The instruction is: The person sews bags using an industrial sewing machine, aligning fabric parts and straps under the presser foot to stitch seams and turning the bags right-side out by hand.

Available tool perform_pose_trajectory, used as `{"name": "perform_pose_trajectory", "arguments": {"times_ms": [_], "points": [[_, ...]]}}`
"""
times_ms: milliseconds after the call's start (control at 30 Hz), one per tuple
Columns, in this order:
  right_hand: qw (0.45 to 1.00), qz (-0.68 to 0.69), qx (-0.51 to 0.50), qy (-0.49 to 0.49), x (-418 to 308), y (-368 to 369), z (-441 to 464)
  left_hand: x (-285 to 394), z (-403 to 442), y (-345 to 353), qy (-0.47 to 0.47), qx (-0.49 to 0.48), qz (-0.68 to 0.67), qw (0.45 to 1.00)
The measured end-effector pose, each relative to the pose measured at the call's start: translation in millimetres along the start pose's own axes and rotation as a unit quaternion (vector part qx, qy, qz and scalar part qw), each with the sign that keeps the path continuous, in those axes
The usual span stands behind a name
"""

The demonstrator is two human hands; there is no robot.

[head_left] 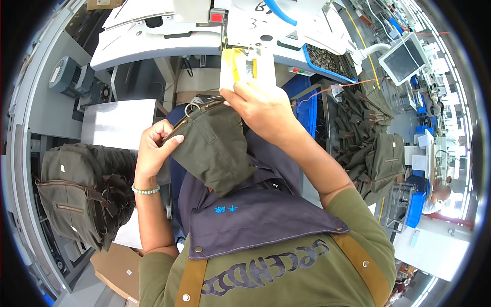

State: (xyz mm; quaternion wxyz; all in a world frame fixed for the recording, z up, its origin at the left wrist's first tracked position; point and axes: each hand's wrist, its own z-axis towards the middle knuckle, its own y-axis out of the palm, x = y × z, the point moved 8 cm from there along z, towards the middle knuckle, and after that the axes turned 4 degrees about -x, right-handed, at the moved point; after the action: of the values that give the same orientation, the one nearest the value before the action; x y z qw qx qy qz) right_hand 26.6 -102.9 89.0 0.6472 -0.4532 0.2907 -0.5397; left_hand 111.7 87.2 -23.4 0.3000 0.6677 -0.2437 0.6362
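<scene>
A dark olive canvas pouch [212, 146] with a brass zipper along its top edge hangs in front of the apron. My left hand [157, 146] pinches the zipper's left end between thumb and fingers, a beaded bracelet at its wrist. At the zipper's other end, my right hand [258, 105] is closed on the pouch's upper corner, just below the bed of a white sewing machine [248, 28]. A metal ring [192, 108] sits on the zipper edge between my hands. Close to my right fingertips is a yellow piece [234, 64] on the machine; whether they touch cannot be made out.
Stacked olive bags [71, 187] stand at the left, above a cardboard box [115, 271]. More olive bags [371, 158] pile up at the right. A blue-edged tray [327, 61] holds small dark parts. A screen [406, 59] stands on an arm. Another person [437, 197] is far right.
</scene>
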Motion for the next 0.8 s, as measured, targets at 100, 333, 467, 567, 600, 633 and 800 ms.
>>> {"name": "perform_pose_trajectory", "arguments": {"times_ms": [100, 333, 467, 567, 600, 633, 800], "points": [[0.989, 0.105, 0.065, 0.076, 23.2, -15.8, -12.1, -3.6, 3.1, 0.3, -0.02, 0.003, -0.001, 1.0], [0.889, 0.148, 0.129, 0.413, 190.4, 71.0, -103.1, -22.5, 12.2, 7.0, -0.049, 0.005, -0.016, 0.999], [0.954, 0.077, 0.096, 0.272, 226.6, 118.1, -72.5, -26.6, 14.8, 14.3, -0.06, 0.006, -0.01, 0.998], [0.964, 0.049, 0.143, 0.22, 234.7, 125.1, -37.3, -33.5, 14.1, 17.3, -0.079, 0.004, -0.014, 0.997], [0.972, 0.013, 0.158, 0.172, 238.9, 133.8, -28.3, -34.5, 14.4, 18.7, -0.075, 0.005, -0.014, 0.997], [0.972, 0.017, 0.154, 0.174, 243.0, 138.0, -25.1, -34.6, 14.1, 19.9, -0.071, 0.006, -0.014, 0.997], [0.988, -0.076, 0.079, 0.107, 231.7, 166.3, -13.5, -32.6, 10.9, 30.6, -0.09, -0.022, 0.004, 0.996]]}}
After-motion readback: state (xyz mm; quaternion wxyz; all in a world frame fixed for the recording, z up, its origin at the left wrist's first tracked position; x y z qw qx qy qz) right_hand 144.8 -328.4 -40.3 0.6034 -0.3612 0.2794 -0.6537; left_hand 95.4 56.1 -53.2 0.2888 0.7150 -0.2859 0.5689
